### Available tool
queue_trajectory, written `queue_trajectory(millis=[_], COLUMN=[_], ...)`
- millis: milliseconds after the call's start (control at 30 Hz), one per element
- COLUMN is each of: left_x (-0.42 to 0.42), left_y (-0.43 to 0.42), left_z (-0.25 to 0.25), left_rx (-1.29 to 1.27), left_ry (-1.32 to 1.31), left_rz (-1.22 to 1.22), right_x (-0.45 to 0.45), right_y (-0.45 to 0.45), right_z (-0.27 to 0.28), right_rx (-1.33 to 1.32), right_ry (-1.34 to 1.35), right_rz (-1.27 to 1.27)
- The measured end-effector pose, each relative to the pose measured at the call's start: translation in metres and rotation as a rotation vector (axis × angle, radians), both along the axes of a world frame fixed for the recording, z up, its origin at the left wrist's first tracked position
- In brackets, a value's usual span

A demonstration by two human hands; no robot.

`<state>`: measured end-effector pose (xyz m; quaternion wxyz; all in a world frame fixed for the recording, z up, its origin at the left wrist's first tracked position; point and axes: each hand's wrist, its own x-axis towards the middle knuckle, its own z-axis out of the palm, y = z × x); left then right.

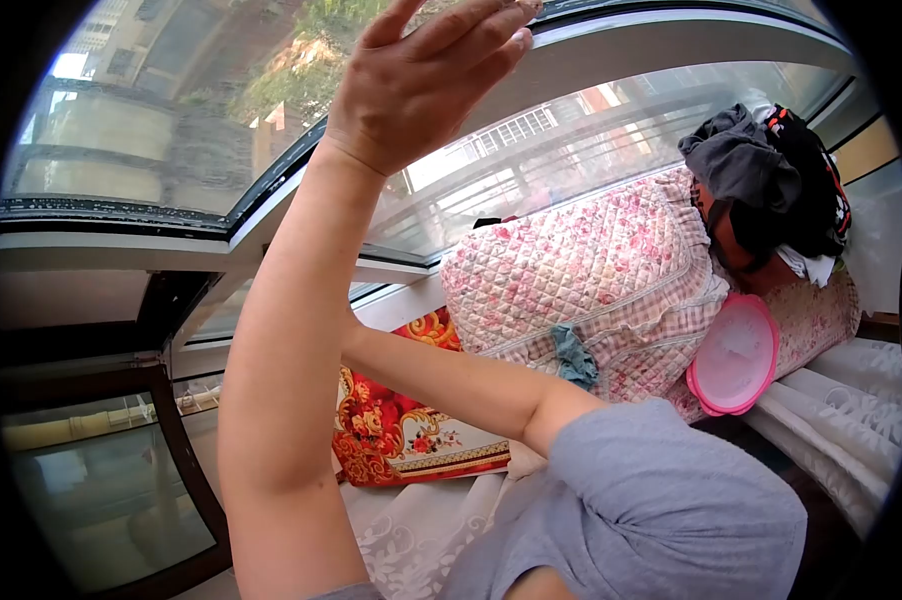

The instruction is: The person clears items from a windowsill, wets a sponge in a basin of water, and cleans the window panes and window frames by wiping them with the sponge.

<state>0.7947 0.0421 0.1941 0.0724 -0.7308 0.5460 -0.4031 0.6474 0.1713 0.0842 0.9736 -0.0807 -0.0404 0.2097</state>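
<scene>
Overhead, the left hand [421, 90] is up against the view of the window [151, 140], fingers somewhat spread, their tips partly cut off; I can't tell whether they hold anything or touch the glass. The right hand is hidden behind the raised left arm [281, 330], its grip unseen. Lower down, near the right arm [451, 378], a rag [573, 356] lies on the quilt [571, 270], well apart from the left hand.
</scene>
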Motion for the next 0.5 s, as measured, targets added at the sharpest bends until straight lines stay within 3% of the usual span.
queue_trajectory(millis=[67,167,233,300,433,500], left_x=[-0.003,-0.015,-0.013,-0.005,-0.009,-0.008], left_y=[-0.002,-0.006,-0.005,-0.004,-0.007,-0.008], left_z=[0.004,0.011,0.011,0.003,0.007,0.006], left_rx=[0.011,0.11,0.094,0.083,0.072,0.061], left_ry=[0.027,-0.008,-0.01,-0.083,-0.028,-0.033], left_rz=[0.009,0.116,0.099,0.081,0.056,0.053], right_x=[0.027,0.063,0.082,0.101,0.108,0.139], right_y=[-0.041,-0.123,-0.185,-0.245,-0.362,-0.442], right_z=[-0.001,-0.001,-0.015,-0.031,-0.01,-0.063], right_rx=[-0.151,-0.333,-0.244,-0.201,-0.49,-0.385], right_ry=[-0.003,0.179,0.129,0.089,0.176,0.232], right_rz=[-0.079,0.011,-0.042,-0.164,-0.452,-0.482])
